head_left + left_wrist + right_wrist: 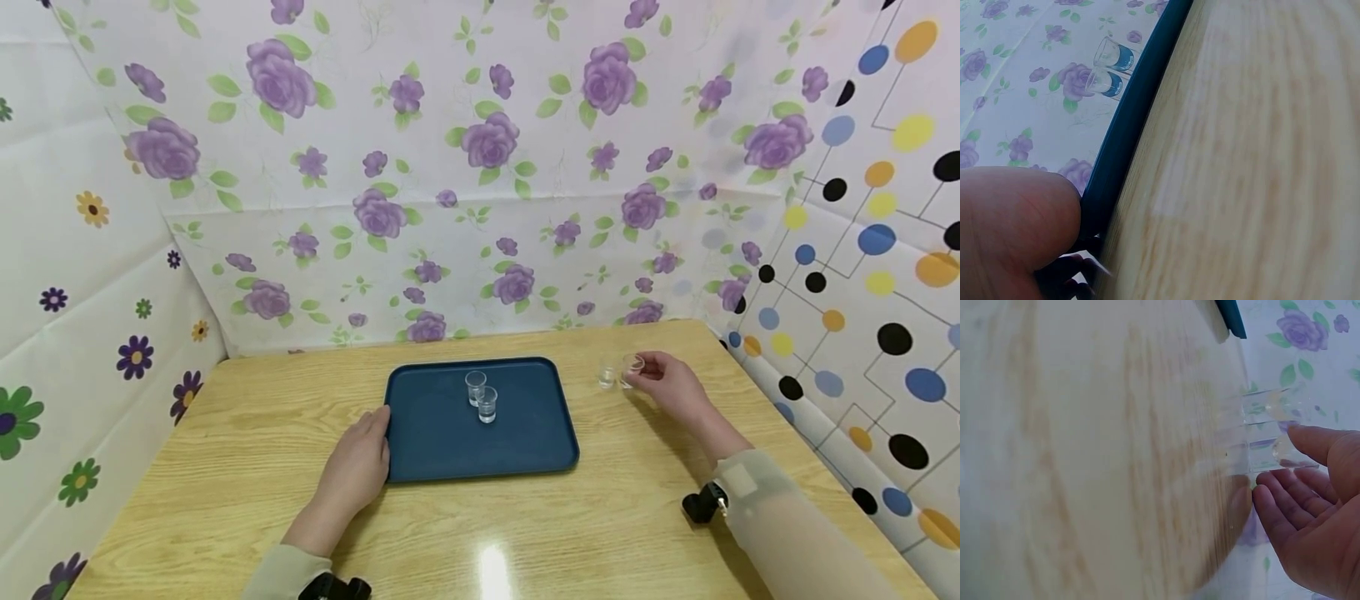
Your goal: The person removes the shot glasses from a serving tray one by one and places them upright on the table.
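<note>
Left of centre and low in the head view, my left hand (354, 458) rests against the left edge of the blue tray (427, 442), fingertips and thumb both at the rim; whether the fingers curl under it, I cannot tell. The tray lies flat on the wooden table (225, 467) in the middle of the frame, and if that hand pulls or tips the edge, I judge the glasses on it could slide or topple. Just right of the tray's middle stand the rear glass (475, 386) and, overlapping it in the view, the front glass (487, 403); both are upright, and so near each other that a jolt could knock them together. Right of the tray, on the table, stands the plain glass (606, 377), upright and just left of the one I grasp. That held glass (629, 365), right of centre, is between the thumb and bent fingers of my right hand (673, 387); whether its base is off the wood, I cannot make out. A sideways swing to the left could clip its neighbour, since the two are so close, and a light pinch on smooth, clear walls could let it slip.
</note>
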Tool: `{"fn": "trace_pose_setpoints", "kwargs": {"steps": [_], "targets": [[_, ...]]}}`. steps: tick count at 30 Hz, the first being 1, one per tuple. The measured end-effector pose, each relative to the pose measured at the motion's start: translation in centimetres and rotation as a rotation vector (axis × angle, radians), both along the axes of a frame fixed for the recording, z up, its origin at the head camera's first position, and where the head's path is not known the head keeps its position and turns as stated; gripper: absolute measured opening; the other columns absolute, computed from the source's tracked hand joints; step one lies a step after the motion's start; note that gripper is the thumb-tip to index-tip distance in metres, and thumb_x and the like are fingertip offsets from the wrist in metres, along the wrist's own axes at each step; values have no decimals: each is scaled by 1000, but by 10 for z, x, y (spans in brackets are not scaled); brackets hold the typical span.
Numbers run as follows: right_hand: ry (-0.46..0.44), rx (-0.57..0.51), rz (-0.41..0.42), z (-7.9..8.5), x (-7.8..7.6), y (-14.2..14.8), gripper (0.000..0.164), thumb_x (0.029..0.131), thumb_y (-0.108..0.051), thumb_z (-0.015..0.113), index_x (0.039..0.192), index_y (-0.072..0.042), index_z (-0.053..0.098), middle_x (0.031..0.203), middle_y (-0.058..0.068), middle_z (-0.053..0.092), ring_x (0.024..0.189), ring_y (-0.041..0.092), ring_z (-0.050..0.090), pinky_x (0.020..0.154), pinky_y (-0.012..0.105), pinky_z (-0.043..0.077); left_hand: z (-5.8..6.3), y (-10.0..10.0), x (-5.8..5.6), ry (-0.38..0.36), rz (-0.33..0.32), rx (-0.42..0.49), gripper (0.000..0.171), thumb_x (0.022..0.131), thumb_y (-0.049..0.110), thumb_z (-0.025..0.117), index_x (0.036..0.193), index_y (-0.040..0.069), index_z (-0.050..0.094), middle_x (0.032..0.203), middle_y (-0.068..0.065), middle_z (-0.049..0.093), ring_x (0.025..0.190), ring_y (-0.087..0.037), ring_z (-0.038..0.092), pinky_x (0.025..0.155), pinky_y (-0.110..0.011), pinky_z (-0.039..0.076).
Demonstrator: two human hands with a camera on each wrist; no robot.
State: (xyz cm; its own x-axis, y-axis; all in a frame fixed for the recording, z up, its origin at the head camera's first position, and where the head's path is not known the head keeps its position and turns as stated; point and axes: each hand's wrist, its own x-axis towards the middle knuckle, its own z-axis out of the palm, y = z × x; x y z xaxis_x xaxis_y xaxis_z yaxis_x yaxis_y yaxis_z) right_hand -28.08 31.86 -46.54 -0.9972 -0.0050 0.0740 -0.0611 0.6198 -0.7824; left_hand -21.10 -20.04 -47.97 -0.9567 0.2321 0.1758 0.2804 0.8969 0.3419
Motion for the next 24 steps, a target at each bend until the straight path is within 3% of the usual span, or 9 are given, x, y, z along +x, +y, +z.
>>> {"fn": "trace_pose_setpoints", "kwargs": {"steps": [5, 11, 17, 24], "targets": [[-25, -34, 20, 4, 4, 0, 81, 111, -29, 72, 171, 6, 30, 165, 32, 45, 149, 51, 47, 120, 63, 49, 0, 0, 1, 9, 1, -6, 51, 114, 2, 51, 162, -13, 44, 163, -31, 49, 155, -51, 42, 130, -63, 35], [3, -45, 4, 17, 12, -8, 94, 109, -37, 75, 177, -4, 18, 177, 23, 32, 162, 52, 25, 130, 67, 30, 0, -1, 2, 9, 0, -11, 51, 114, 2, 50, 162, -13, 44, 163, -32, 49, 154, -51, 42, 130, -63, 35], [19, -36, 3, 32, 22, -27, 96, 107, -45, 75, 177, -8, 21, 180, 20, 27, 162, 53, 22, 125, 74, 34, 0, -1, 1, 6, 2, -9, 51, 114, 2, 50, 162, -13, 44, 163, -31, 49, 154, -51, 42, 130, -63, 35], [60, -35, 24, 39, 27, -45, 92, 107, -45, 75, 177, -8, 25, 179, 20, 28, 164, 46, 25, 125, 72, 35, -2, -1, 0, 8, -1, -10, 51, 114, 2, 51, 162, -13, 44, 163, -31, 50, 154, -51, 43, 130, -63, 36]]}}
